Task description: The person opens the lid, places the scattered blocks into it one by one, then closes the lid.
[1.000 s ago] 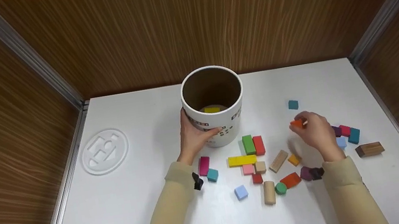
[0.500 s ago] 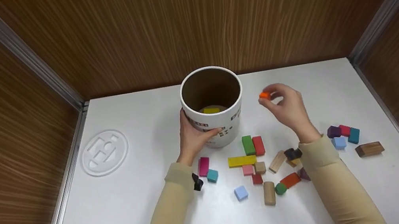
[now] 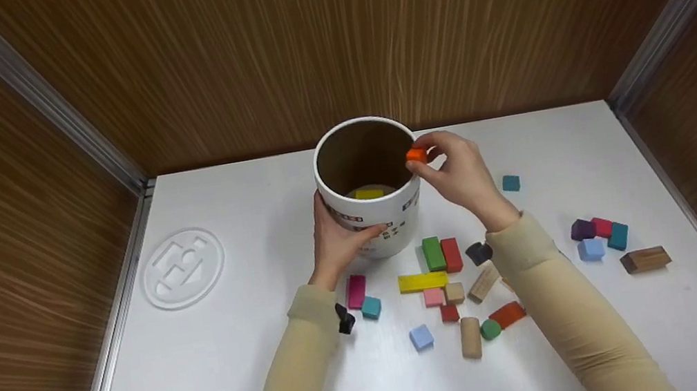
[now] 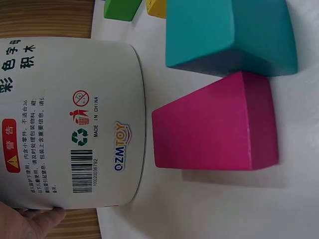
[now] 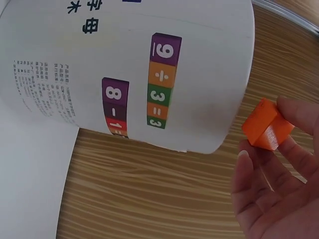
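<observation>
A tall white canister [image 3: 409,215] stands upright, its top uncovered and a yellow block [image 3: 368,194] visible at the bottom. My left hand [image 3: 337,245] grips its left side, thumb across the front. Between thumb and fingertips my right hand [image 3: 461,176] pinches a small orange block [image 5: 267,124], held at the canister's right rim. In the right wrist view the block is just beyond the rim; the canister wall [image 5: 204,74] bears printed sums. A magenta block [image 4: 209,127] and a teal block [image 4: 204,35] lie near the canister's base.
Several coloured blocks lie in front of the canister, among them a green block [image 3: 433,254] and a wooden cylinder [image 3: 471,337]. More sit at right, with a brown block [image 3: 645,259] and a lone teal cube [image 3: 511,183]. A white round disc [image 3: 187,301] lies left. Wood-grain walls enclose the table.
My right hand has carried the orange block from the right-hand blocks leftward and away from me to the canister's rim. The left hand keeps its grip on the canister.
</observation>
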Tool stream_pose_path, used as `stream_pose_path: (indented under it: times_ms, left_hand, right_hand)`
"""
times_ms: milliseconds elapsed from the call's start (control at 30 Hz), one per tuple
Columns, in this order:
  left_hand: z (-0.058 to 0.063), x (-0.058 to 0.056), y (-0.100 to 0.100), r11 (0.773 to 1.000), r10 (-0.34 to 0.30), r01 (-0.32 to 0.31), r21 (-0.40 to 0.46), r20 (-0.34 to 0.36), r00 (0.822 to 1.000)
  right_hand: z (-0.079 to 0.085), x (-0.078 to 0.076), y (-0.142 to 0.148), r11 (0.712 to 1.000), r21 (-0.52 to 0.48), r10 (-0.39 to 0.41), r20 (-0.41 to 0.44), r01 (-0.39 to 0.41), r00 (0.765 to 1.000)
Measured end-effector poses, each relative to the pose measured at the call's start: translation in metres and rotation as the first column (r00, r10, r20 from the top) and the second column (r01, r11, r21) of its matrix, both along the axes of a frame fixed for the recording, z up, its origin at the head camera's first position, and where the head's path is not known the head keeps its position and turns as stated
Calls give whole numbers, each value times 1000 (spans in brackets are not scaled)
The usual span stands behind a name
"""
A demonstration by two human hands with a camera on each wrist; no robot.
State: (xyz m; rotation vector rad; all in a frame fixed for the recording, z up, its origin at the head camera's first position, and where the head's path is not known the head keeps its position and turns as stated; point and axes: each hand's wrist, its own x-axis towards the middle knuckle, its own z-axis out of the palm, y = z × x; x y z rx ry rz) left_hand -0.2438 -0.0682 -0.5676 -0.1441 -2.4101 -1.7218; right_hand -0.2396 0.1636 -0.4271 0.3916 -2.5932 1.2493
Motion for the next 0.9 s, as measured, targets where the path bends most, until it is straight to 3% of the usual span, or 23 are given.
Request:
stream_pose_path:
  times_ms: [267,633,767,900]
  left_hand:
    - [1,0,-1,1000,-4,4,5,6,1000]
    - [3,-1,-2,1000,3,-4,-25,-21,1000]
    - [3,-1,-2,1000,7,-7,-29,-16,1000]
    - [3,-1,-2,1000,4,-4,-20,-19,1000]
  right_hand:
    - [-7,-6,-8,999,46,5,-10,-5,1000]
    - [-26,2,25,999,21,-30,-8,30,1000]
    - [-38,7,39,998,54,-29,52,27,998]
    - [-55,10,51,991,136,-10,188,-16,982]
